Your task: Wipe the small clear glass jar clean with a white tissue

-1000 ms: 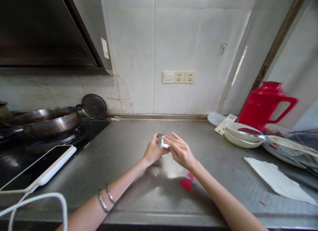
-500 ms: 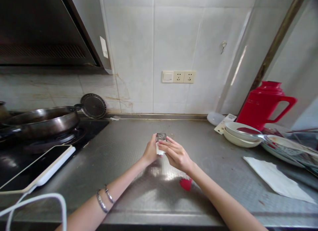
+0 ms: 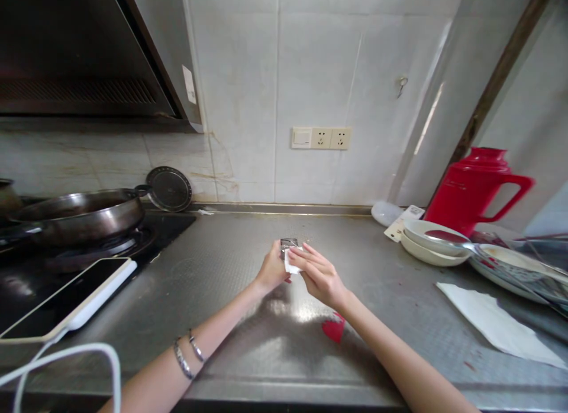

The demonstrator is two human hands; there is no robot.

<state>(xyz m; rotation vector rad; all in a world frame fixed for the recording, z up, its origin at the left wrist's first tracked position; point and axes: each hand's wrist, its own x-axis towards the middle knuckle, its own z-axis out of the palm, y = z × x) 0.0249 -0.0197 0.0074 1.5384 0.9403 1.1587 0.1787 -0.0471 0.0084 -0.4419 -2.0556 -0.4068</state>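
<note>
My left hand [image 3: 270,270] is closed around a small, dark, glassy-looking block [image 3: 289,243], whose exact kind I cannot make out. Pressed to the near side of the block is a folded white tissue [image 3: 292,265], pinched under the fingers of my right hand [image 3: 325,278]. Both hands meet over the middle of the metal counter [image 3: 231,342]. A bit of red shows just below the tissue. Below my right wrist, a ragged red piece [image 3: 332,329] lies on the counter, partly covered by the forearm.
On the left, a steel pan [image 3: 89,215] stands on the black stove [image 3: 171,226], with a phone [image 3: 62,300] and white cable [image 3: 66,351] in front. To the right are a red thermos [image 3: 468,191], stacked bowls [image 3: 432,256] and a flat white tissue [image 3: 492,324].
My right hand and its tissue have shifted slightly right and down across the block, so more of the block's face shows. My left hand keeps its hold.
</note>
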